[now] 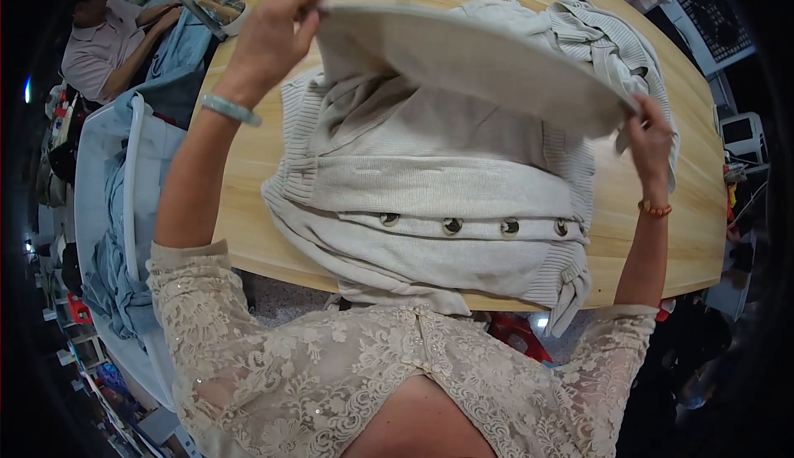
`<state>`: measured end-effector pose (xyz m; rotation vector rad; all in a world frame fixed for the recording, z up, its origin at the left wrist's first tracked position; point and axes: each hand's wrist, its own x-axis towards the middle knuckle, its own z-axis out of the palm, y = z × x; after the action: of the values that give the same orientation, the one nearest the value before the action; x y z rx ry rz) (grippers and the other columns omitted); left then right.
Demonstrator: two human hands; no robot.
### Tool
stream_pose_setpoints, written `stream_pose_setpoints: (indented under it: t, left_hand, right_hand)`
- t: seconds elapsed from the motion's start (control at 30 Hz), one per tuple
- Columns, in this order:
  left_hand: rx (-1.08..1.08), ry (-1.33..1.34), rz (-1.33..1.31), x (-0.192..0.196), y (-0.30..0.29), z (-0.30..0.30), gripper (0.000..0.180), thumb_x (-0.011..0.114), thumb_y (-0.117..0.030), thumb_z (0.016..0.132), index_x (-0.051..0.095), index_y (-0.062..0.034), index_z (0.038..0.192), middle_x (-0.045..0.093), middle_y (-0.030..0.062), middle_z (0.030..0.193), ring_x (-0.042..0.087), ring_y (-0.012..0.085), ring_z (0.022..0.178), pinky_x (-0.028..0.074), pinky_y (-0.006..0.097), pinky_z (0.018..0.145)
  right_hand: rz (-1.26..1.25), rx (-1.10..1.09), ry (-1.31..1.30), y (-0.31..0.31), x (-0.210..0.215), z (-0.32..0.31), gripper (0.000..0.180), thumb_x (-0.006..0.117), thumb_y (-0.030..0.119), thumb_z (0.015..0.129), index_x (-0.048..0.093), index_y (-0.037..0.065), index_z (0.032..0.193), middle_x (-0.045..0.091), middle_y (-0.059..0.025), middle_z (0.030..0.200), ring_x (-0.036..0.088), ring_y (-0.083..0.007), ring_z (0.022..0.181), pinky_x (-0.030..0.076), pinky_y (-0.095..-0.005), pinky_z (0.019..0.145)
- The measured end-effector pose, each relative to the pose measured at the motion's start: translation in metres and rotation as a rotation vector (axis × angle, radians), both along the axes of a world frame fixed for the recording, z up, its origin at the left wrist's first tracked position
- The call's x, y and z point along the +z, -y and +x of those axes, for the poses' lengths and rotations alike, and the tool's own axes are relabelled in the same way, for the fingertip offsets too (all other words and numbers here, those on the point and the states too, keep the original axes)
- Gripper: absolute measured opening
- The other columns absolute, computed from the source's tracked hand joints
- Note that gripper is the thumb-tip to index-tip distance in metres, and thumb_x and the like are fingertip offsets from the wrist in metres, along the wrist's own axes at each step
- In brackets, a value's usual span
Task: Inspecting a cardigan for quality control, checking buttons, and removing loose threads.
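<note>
A cream knit cardigan [447, 185] with ribbed cuffs and several dark round buttons lies spread on the wooden table. Both my hands lift a wide panel of cream knit [488, 57] above it, stretched between them and slightly blurred. It looks like part of the cardigan, though where it joins is hidden. My left hand [277, 32], with a pale bangle on the wrist, pinches the panel's far left corner. At the right end, my right hand [651, 135] grips the other corner, closed around the fabric. One sleeve [372, 255] lies across the near side, by the table's front edge.
More cream knitwear [608, 32] is heaped at the table's [653, 247] far right. To the left stands a white plastic bin [132, 185] holding blue-grey garments. Beyond it, another person [107, 49] sits handling blue fabric. Beside the far right edge is a black-grilled fan-like unit [713, 13].
</note>
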<state>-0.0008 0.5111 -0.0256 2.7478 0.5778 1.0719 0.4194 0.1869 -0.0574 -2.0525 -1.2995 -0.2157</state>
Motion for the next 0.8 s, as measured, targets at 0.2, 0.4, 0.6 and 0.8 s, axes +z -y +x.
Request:
stream_pose_setpoints:
  t: [0.2, 0.4, 0.6, 0.8]
  left_hand:
    - [0.053, 0.025, 0.161, -0.001, 0.020, -0.006, 0.020, 0.063, 0.004, 0.081, 0.062, -0.0048, 0.099, 0.061, 0.0113, 0.099, 0.062, 0.0325, 0.093, 0.050, 0.039, 0.076]
    - [0.077, -0.229, -0.175, -0.084, 0.083, -0.072, 0.031, 0.063, 0.007, 0.082, 0.063, -0.0054, 0.111, 0.059, 0.0154, 0.110, 0.060, 0.0325, 0.103, 0.051, 0.038, 0.082]
    - [0.142, -0.134, -0.562, -0.087, 0.128, -0.099, 0.039, 0.065, 0.000, 0.087, 0.059, -0.0014, 0.126, 0.060, 0.0119, 0.111, 0.058, 0.0213, 0.099, 0.049, 0.031, 0.082]
    - [0.102, -0.188, -0.861, -0.097, 0.128, -0.119, 0.031, 0.069, -0.002, 0.085, 0.061, 0.0014, 0.115, 0.063, 0.0058, 0.102, 0.057, 0.0134, 0.093, 0.047, 0.027, 0.080]
  right_hand:
    - [0.230, 0.063, 0.339, -0.030, 0.020, 0.007, 0.021, 0.064, -0.002, 0.084, 0.068, 0.006, 0.103, 0.064, -0.0108, 0.095, 0.063, -0.0260, 0.086, 0.052, -0.0332, 0.076]
    - [-0.232, 0.282, -0.025, 0.024, -0.082, -0.027, 0.021, 0.071, 0.004, 0.075, 0.067, 0.010, 0.095, 0.064, -0.0082, 0.099, 0.059, -0.0280, 0.093, 0.049, -0.0364, 0.085]
    - [-0.136, 0.171, -0.168, 0.069, -0.068, -0.063, 0.024, 0.074, 0.017, 0.080, 0.068, 0.006, 0.101, 0.064, -0.0112, 0.099, 0.060, -0.0290, 0.100, 0.048, -0.0363, 0.089]
    - [-0.434, 0.117, -0.407, 0.089, -0.050, -0.083, 0.031, 0.079, 0.025, 0.079, 0.067, 0.003, 0.098, 0.062, -0.0091, 0.090, 0.058, -0.0211, 0.084, 0.048, -0.0307, 0.077]
